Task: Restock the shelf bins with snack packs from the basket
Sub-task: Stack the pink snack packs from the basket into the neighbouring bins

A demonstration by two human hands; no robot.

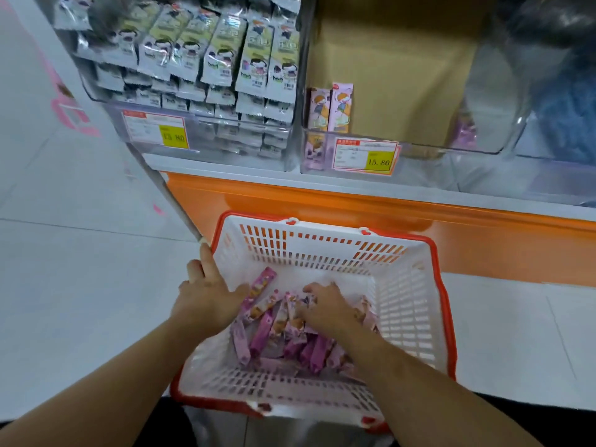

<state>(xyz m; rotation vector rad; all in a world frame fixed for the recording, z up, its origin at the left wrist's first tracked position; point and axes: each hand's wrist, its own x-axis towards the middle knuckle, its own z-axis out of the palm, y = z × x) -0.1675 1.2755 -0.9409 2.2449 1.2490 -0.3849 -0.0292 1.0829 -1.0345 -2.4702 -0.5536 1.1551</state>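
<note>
left hand (206,296) gripping the basket (416,304) rim; right hand (325,306) just beside it, fingers curled over purple snack packs (258,333), grip unclear.

A pale tiled floor (80,285) carries a white slotted plastic basket with a red rim (406,304), set against the orange shelf base. On the grey shelf ledge (225,171) above stand two clear plastic bins (451,150), side by side at its front edge.
</note>
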